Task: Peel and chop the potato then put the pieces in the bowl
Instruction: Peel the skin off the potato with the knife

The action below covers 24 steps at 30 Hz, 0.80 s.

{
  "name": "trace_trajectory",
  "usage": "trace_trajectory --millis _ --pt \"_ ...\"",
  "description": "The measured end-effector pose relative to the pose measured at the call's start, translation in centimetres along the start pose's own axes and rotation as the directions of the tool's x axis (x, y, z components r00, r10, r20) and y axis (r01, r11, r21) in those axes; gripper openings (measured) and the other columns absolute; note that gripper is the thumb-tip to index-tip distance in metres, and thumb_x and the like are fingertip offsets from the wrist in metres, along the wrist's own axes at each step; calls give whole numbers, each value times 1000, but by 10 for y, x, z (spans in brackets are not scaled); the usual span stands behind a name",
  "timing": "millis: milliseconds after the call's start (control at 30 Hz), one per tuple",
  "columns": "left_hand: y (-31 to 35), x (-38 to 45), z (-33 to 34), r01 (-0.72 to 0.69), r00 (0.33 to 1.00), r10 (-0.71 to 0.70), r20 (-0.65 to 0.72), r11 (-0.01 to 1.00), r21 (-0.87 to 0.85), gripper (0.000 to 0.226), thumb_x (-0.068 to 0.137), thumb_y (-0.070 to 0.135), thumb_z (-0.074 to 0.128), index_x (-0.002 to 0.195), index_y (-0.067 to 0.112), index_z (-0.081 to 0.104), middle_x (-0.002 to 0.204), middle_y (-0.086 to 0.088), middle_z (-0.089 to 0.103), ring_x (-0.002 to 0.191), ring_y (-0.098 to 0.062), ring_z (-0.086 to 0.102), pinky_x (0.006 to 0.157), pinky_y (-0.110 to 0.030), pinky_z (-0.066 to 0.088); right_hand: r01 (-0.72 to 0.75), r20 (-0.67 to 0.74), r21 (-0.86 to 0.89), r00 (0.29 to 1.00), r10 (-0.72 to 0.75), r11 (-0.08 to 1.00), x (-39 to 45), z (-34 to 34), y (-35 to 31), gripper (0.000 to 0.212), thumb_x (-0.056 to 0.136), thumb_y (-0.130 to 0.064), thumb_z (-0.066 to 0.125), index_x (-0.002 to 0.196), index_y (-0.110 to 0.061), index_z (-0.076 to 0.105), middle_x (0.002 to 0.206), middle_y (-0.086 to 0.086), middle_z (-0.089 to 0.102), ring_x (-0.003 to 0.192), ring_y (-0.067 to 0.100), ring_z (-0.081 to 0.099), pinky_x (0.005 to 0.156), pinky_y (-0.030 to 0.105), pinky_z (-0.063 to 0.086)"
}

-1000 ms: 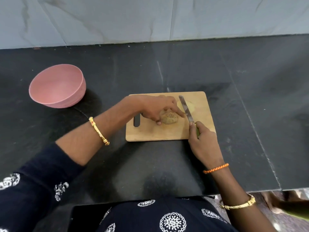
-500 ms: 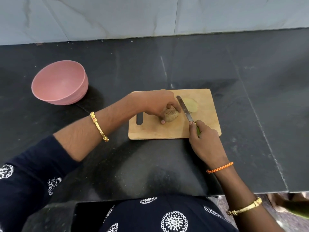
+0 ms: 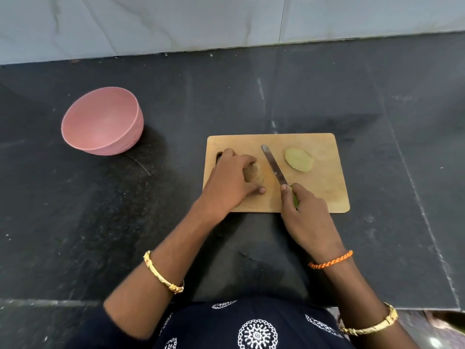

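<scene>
Left hand [image 3: 232, 183] has dragged sliced potato half [image 3: 255, 175] clear of knife [image 3: 274, 165], gripped by right hand [image 3: 305, 212]; slices ready for bowl [image 3: 102, 120]

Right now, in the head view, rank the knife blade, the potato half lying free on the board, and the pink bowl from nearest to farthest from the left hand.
1. Knife blade, just right of the left hand.
2. Free potato half, farther right.
3. Pink bowl, far left on the counter.

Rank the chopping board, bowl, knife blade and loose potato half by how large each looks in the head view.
1. Chopping board
2. Bowl
3. Knife blade
4. Potato half: shorter than the blade but wider, so these last two are close.
</scene>
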State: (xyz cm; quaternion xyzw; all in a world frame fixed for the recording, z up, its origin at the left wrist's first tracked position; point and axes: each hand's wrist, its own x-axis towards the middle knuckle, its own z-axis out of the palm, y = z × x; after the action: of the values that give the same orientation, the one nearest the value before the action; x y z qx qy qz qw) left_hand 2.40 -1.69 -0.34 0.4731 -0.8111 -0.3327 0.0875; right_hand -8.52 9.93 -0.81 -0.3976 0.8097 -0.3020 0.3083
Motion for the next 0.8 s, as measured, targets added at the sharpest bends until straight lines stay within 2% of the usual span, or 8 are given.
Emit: trace_trajectory --millis 133,267,433,567,667,733,800 --pt "-3 0 -6 6 999 -4 36 998 -66 73 61 36 85 127 25 55 106 3 44 96 -12 48 90 -22 41 -9 26 -2 1000 9 1000 1 4 -6 38 100 -38 34 69 -18 41 65 8 55 59 21 51 52 34 36" --pt "-9 5 -16 -9 997 17 81 996 -93 69 61 37 84 124 24 59 104 4 50 79 1 51 69 1 35 -22 71 -43 997 25 999 4 5 -8 37 100 -41 30 80 -16 47 71 7 58 63 22 56 55 34 41" --pt "-7 -3 -9 -39 999 37 -15 990 -139 61 65 30 83 121 19 61 100 2 52 79 -3 49 76 -7 42 4 85 -108 996 5 994 8 9 -14 35 101 -41 27 86 -16 47 74 7 57 68 26 56 58 34 38" --pt "-7 -5 -6 -60 998 56 -28 986 -155 61 68 25 81 124 12 59 101 2 50 80 0 50 72 1 38 28 96 -149 995 -14 988 11 9 -18 32 101 -40 27 89 -17 47 70 3 52 65 23 52 54 33 32" --pt "-7 -6 -4 -71 997 68 -31 987 -143 61 71 24 78 127 10 57 104 5 49 83 -1 51 82 -6 43 31 102 -165 995 -14 986 12 10 -19 33 101 -40 26 92 -17 48 72 3 54 67 22 55 53 32 34" --pt "-6 -7 -3 -83 996 79 -35 990 -117 60 74 24 76 128 9 55 106 5 48 91 -5 52 90 -19 46 28 108 -169 994 -10 985 12 12 -19 32 101 -40 26 91 -17 47 71 2 53 65 19 53 50 30 33" --pt "-5 -9 -1 -97 995 93 -38 990 -103 57 76 21 74 128 8 55 108 3 48 99 -13 52 95 -28 46 26 111 -162 994 -8 986 12 12 -19 33 101 -39 26 91 -16 47 73 5 55 67 22 54 53 32 35"
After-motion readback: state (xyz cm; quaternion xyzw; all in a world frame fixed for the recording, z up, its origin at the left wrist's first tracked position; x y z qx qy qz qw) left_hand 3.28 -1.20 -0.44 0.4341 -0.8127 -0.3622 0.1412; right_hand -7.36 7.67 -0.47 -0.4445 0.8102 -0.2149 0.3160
